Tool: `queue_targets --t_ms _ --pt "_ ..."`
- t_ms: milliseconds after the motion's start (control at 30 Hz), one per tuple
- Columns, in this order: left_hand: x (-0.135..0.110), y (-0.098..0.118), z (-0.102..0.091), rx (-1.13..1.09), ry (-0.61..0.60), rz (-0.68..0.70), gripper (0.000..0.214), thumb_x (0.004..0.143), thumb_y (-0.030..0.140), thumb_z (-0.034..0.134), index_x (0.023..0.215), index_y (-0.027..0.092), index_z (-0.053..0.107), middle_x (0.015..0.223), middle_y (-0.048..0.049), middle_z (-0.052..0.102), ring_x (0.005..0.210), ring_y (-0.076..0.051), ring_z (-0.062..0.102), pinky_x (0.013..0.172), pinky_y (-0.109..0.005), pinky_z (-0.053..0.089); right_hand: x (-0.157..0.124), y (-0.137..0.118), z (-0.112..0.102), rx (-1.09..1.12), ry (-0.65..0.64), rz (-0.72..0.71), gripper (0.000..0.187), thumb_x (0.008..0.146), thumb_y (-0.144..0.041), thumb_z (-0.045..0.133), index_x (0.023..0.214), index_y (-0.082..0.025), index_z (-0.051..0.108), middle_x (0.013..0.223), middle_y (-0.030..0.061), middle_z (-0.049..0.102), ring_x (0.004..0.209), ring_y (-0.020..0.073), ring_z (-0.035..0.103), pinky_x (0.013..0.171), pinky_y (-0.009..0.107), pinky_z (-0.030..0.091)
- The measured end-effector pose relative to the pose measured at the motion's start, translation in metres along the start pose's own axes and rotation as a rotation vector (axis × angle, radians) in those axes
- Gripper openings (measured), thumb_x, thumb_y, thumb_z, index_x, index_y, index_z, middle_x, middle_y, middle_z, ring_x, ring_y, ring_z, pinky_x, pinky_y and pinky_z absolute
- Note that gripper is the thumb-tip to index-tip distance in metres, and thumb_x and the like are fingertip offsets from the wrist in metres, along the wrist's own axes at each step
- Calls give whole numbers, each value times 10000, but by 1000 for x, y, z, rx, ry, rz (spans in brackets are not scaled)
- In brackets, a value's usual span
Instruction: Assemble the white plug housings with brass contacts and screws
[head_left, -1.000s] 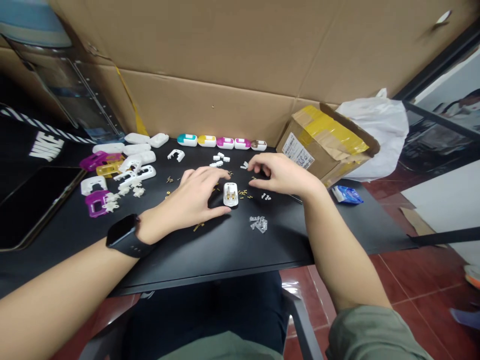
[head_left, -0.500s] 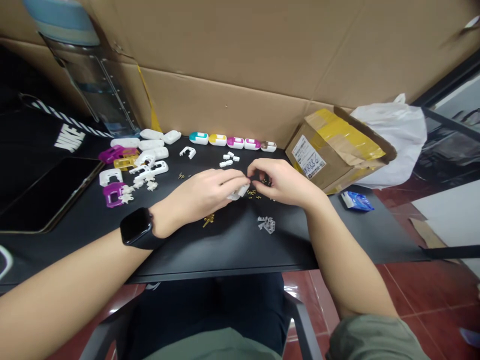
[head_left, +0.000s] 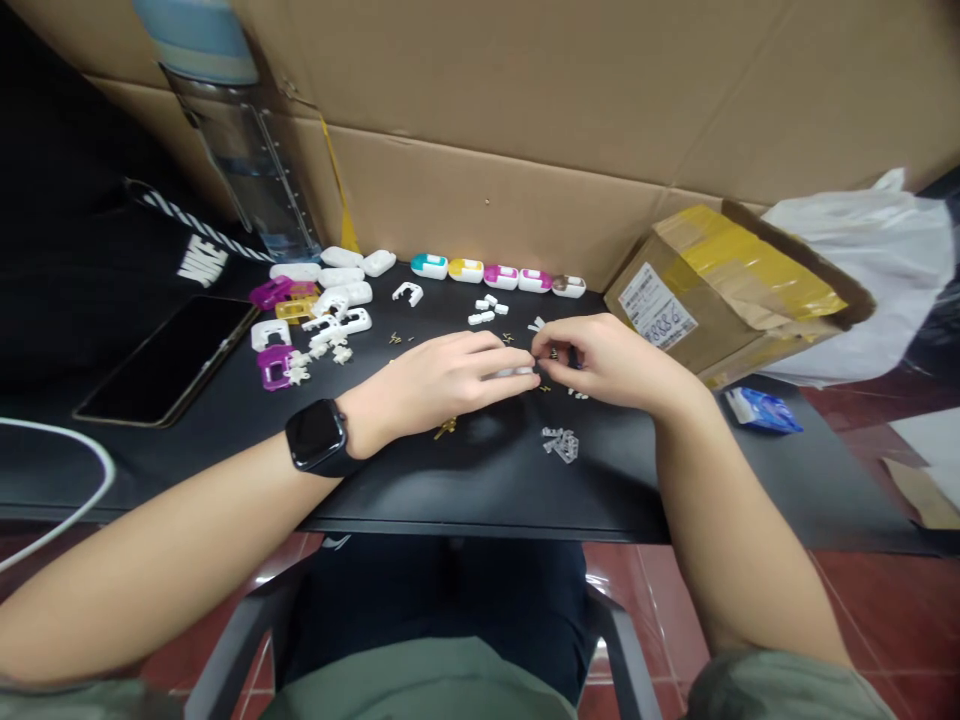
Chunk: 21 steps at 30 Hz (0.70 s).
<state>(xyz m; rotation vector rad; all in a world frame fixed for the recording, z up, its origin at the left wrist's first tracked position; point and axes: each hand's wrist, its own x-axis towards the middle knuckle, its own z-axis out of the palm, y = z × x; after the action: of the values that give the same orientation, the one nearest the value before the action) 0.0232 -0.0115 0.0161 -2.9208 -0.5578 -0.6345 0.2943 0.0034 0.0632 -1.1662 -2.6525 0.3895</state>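
My left hand (head_left: 439,380) has its fingers closed round a small white plug housing (head_left: 516,372), lifted just above the black table (head_left: 420,480). My right hand (head_left: 607,360) meets it from the right, thumb and fingers pinched at the housing's end on something too small to make out. Small brass pins (head_left: 446,428) lie scattered under and around both hands. A black smartwatch (head_left: 319,436) is on my left wrist.
A row of coloured assembled plugs (head_left: 495,275) stands along the cardboard wall. White and magenta plastic shells (head_left: 311,320) lie at the left, a phone (head_left: 169,360) further left, clear plastic bits (head_left: 561,443) near my right wrist. A taped cardboard box (head_left: 731,295) and a blue packet (head_left: 757,410) sit at the right.
My left hand picked the white housing up off the table and my right hand came in to meet it. The view swung, shifting everything in frame to the right.
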Motion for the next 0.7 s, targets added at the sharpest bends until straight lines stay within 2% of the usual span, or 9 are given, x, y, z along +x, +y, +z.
queue_targets --t_ms 100,200,333,433,500,533,600,700 --pt "-1 -1 0 -10 23 -16 472 1165 99 412 1480 278 713 1489 -90 757 1283 -259 732 1096 -458 620 0 2 0 -4 -21 1 145 936 -154 662 1000 -203 783 847 18 773 735 167 656 738 285 463" --pt "-4 -6 5 -24 107 -70 397 1123 163 566 1495 234 685 1497 -124 739 1277 -288 745 1091 -464 618 0 1 1 -7 -67 -18 136 933 -132 689 985 -201 795 867 17 786 739 161 658 750 287 469" --pt "-8 -11 9 -141 266 -261 490 1001 313 804 1455 178 680 1456 -146 743 1353 -320 717 1157 -465 595 5 -3 12 17 -190 -41 43 966 -195 783 984 -196 822 914 24 807 769 163 679 756 288 479" --pt "-9 -15 8 -165 348 -415 502 968 366 839 1414 187 695 1419 -125 763 1322 -310 730 1172 -470 581 11 -8 27 30 -204 -74 103 994 -283 823 1012 -181 825 944 46 802 826 181 692 781 299 487" --pt "-9 -17 6 -162 394 -508 497 967 390 833 1403 196 696 1427 -115 761 1324 -309 726 1182 -475 571 14 -12 36 12 -212 -80 57 988 -228 821 1006 -174 817 967 58 798 845 189 688 789 305 483" --pt "-9 -19 5 -163 410 -547 504 962 406 833 1401 200 695 1434 -112 759 1322 -311 725 1176 -476 572 15 -14 39 5 -217 -84 12 985 -182 805 983 -172 811 964 59 795 840 188 680 791 308 479" --pt "-9 -22 4 -171 417 -587 523 946 439 842 1392 204 701 1430 -107 764 1302 -314 730 1151 -476 582 16 -18 43 -1 -225 -89 98 978 -96 753 925 -170 791 946 57 787 826 183 666 793 311 471" --pt "-9 -24 4 -187 350 -566 517 926 458 869 1351 198 733 1375 -99 794 1264 -315 748 1136 -469 577 12 -25 43 10 -260 -86 167 968 -54 712 866 -177 757 914 52 769 825 182 656 784 311 462"
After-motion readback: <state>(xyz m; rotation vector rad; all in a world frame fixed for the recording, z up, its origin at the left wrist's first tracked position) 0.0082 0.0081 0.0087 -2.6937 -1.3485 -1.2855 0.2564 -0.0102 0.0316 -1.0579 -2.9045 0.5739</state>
